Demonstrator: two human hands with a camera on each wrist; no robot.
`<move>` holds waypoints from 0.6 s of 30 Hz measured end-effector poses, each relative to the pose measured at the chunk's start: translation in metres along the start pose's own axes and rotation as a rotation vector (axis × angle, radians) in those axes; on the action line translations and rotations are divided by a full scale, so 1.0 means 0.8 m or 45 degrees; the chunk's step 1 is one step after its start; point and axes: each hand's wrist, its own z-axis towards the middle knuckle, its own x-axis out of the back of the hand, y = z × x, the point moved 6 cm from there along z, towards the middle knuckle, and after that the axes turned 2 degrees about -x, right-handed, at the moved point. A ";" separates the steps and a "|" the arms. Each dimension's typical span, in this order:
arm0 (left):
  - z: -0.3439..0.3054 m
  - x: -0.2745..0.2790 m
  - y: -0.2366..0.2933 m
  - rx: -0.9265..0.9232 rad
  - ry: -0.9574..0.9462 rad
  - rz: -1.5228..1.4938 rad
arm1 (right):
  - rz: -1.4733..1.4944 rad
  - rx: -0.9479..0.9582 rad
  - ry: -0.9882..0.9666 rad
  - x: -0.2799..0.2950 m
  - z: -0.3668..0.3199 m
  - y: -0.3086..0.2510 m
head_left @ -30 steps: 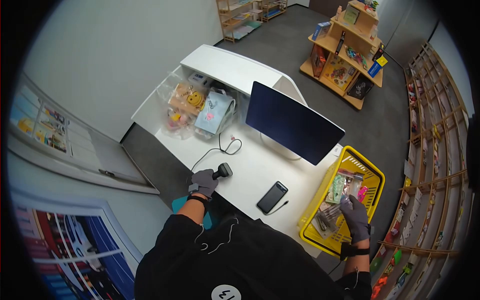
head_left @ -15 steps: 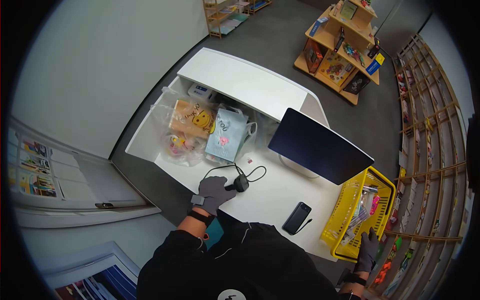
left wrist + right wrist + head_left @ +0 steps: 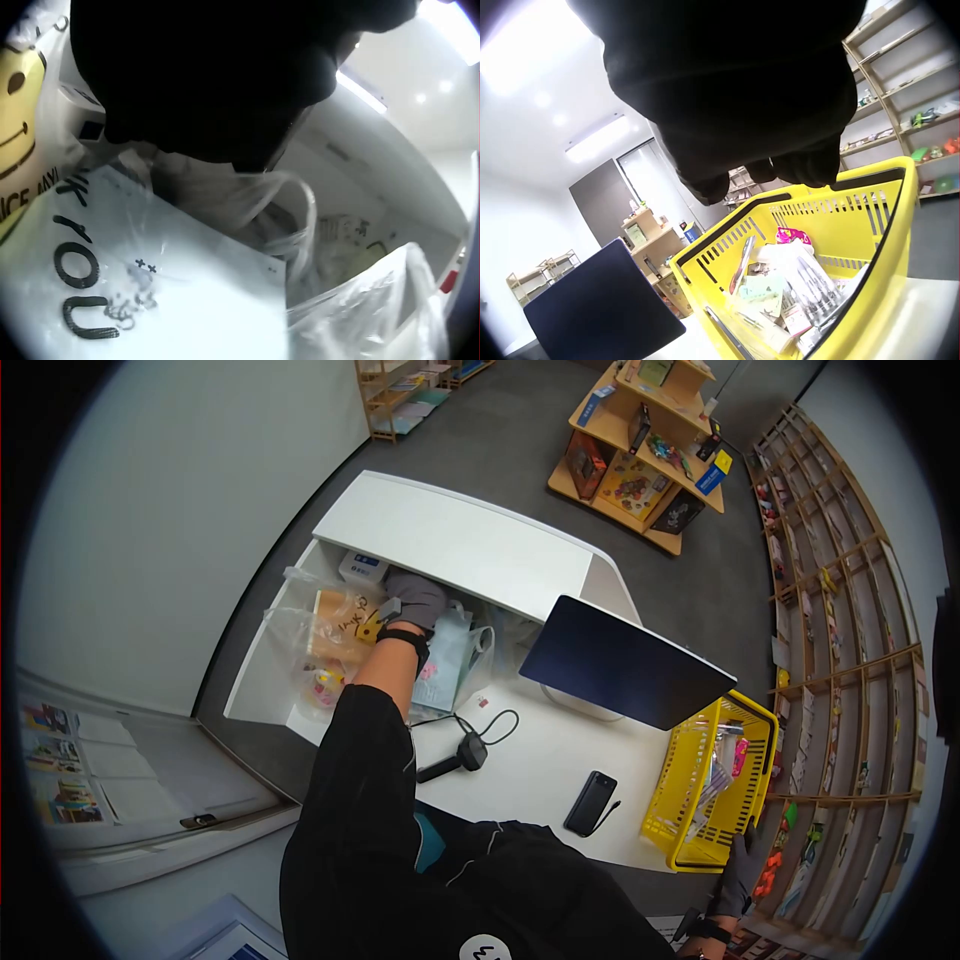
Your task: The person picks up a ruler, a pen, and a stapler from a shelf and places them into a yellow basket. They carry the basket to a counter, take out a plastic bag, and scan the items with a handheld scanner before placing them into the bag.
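Note:
My gloved left hand [image 3: 418, 600] reaches over the plastic bags in the counter's recess, its fingers hidden; I cannot tell whether they hold anything. Beneath and beside it lies a light blue bag [image 3: 452, 650] printed with "YOU", seen large as the pale blue bag [image 3: 187, 277] in the left wrist view. An orange smiley bag [image 3: 335, 622] is to its left. My gloved right hand [image 3: 738, 880] is beside the near end of the yellow basket [image 3: 690, 854], fingers relaxed and without an item. Packaged goods [image 3: 810, 289] lie inside the basket.
A black barcode scanner [image 3: 471, 751] lies on the white counter with its cable looped. A black phone-like device [image 3: 592, 802] sits nearer the basket. The monitor [image 3: 625, 665] stands between the recess and basket. Wooden shelves [image 3: 850, 650] line the right side.
My left hand has put the scanner down on the counter and moved forward to the bags. The right hand has drawn back from the basket's contents to its near outer side.

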 end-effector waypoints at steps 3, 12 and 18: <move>-0.016 -0.053 -0.032 0.103 0.063 0.096 | 0.060 0.002 -0.031 0.008 -0.006 0.018; -0.012 -0.118 -0.091 0.106 -0.232 0.341 | 0.048 -0.070 0.139 0.007 -0.016 0.016; -0.101 0.062 -0.129 1.161 0.334 -1.182 | 0.004 -0.091 0.076 -0.047 -0.005 -0.050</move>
